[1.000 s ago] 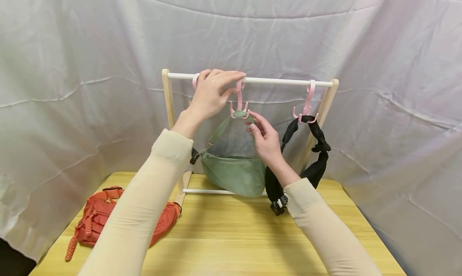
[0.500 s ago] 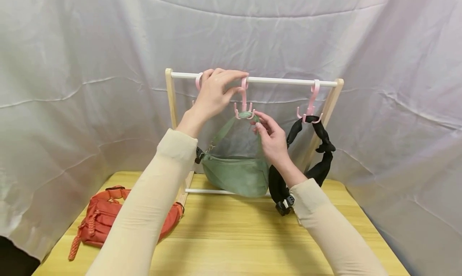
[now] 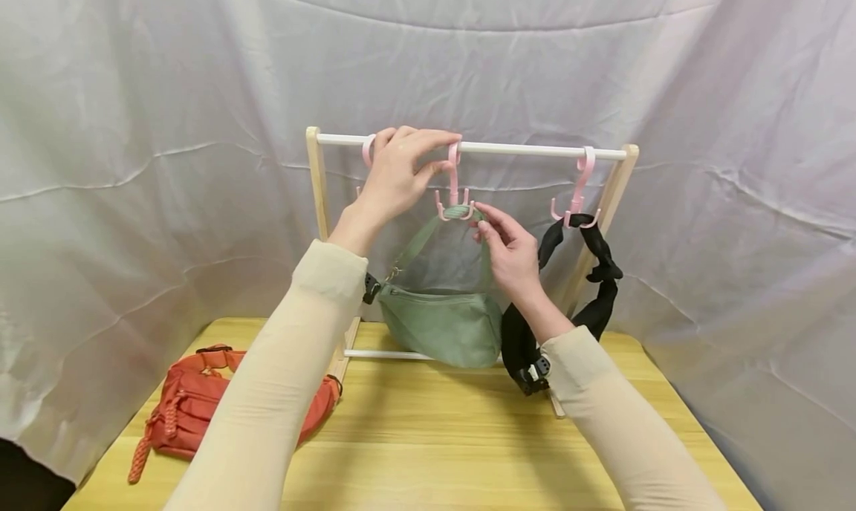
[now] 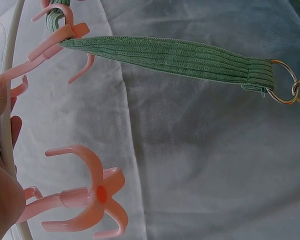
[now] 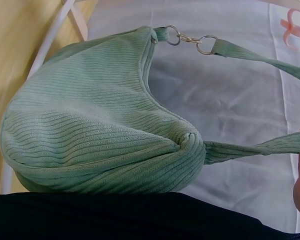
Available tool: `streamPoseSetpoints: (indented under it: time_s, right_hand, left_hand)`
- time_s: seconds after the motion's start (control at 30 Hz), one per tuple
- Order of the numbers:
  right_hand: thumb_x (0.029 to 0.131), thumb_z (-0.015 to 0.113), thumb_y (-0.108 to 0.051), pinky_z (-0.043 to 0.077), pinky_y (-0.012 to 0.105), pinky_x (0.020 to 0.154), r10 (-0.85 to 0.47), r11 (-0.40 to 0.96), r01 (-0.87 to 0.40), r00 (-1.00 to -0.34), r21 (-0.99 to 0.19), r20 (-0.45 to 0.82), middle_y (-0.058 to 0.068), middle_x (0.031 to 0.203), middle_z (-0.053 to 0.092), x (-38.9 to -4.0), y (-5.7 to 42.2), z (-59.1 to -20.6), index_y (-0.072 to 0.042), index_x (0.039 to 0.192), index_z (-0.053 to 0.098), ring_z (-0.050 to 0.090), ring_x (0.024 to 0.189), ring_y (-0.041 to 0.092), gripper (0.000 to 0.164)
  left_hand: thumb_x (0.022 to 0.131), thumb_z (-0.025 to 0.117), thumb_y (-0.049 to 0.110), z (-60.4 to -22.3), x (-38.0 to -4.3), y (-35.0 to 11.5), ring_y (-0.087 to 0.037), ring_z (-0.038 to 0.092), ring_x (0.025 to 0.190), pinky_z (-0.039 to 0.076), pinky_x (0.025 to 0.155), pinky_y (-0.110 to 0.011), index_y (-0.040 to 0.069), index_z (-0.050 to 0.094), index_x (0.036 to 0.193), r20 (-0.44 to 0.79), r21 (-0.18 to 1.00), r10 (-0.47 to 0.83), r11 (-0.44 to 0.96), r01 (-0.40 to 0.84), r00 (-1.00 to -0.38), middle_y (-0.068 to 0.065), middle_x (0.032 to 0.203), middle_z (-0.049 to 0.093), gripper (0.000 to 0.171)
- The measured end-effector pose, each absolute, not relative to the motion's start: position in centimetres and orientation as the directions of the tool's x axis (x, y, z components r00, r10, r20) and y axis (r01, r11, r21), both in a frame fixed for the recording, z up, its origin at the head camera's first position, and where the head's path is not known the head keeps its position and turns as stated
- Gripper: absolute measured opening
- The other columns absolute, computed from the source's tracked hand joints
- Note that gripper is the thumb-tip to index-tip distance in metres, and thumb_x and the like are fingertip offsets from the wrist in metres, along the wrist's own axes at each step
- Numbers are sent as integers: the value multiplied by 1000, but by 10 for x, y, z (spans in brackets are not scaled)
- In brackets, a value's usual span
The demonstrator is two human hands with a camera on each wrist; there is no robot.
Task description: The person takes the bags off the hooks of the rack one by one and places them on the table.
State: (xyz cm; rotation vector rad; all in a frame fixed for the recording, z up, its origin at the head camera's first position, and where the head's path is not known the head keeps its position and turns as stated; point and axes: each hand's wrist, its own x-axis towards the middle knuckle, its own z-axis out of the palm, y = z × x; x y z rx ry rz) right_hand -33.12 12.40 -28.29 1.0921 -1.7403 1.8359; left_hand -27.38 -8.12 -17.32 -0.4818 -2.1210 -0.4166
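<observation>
A green corduroy shoulder bag (image 3: 441, 325) hangs by its strap (image 4: 165, 57) from the middle pink hook (image 3: 455, 180) on a white rail. My left hand (image 3: 394, 173) is at the rail, its thumb and fingers pinching the top of that hook; in the left wrist view the thumb lies on the hook's stem and fingertips show behind the rail (image 4: 9, 55). Just right of the hook's prongs, my right hand (image 3: 511, 255) pinches the strap between thumb and fingers. In the right wrist view, the bag (image 5: 90, 115) hangs tilted, with only part of that hand at the edge.
A black bag (image 3: 595, 314) hangs from the right pink hook (image 3: 580, 184). Another pink hook (image 4: 90, 197) is on the rail to the left, partly behind my left hand. An orange-red bag (image 3: 190, 403) lies on the wooden table (image 3: 414, 459), partly covered by my left sleeve.
My right hand has moved slightly right along with the strap. The left hand keeps its place at the hook. The whole head view has shifted a little.
</observation>
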Motion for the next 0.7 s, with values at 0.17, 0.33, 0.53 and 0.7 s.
streamPoseSetpoints:
  time_s: [0.17, 0.33, 0.53, 0.7]
  right_hand:
    - [101, 65, -1, 60, 23, 80, -207, -142, -733, -635, -665, 744, 26, 108, 74, -332, 124, -279, -1, 130, 72, 73, 86, 18, 29]
    - [100, 67, 0, 60, 21, 77, -181, -139, -744, -629, -653, 756, 27, 106, 74, -335, 123, -277, 0, 128, 73, 71, 81, 8, 29]
    - [98, 68, 3, 58, 17, 73, -135, -129, -766, -615, -629, 777, 29, 102, 74, -336, 123, -275, 4, 124, 74, 69, 75, 5, 27]
    - [97, 67, 7, 56, 15, 70, -101, -92, -793, -594, -602, 798, 32, 101, 73, -333, 123, -271, 8, 123, 72, 68, 74, 7, 27]
  left_hand:
    - [96, 71, 32, -173, -274, -81, -20, 60, 115, 27, 111, -41, 21, 70, 136, 833, 109, 185, 869, 482, -521, 4, 137, 69, 41]
    - [96, 71, 32, -173, -276, -79, -20, 60, 114, 28, 111, -41, 21, 71, 136, 835, 110, 185, 867, 486, -519, 4, 137, 69, 41]
    - [96, 71, 32, -173, -277, -76, -19, 59, 115, 27, 111, -41, 21, 70, 136, 830, 118, 182, 866, 486, -527, 5, 137, 69, 41]
    - [96, 72, 32, -173, -278, -73, -18, 59, 115, 26, 111, -41, 22, 70, 136, 830, 121, 176, 870, 478, -529, 6, 137, 69, 41]
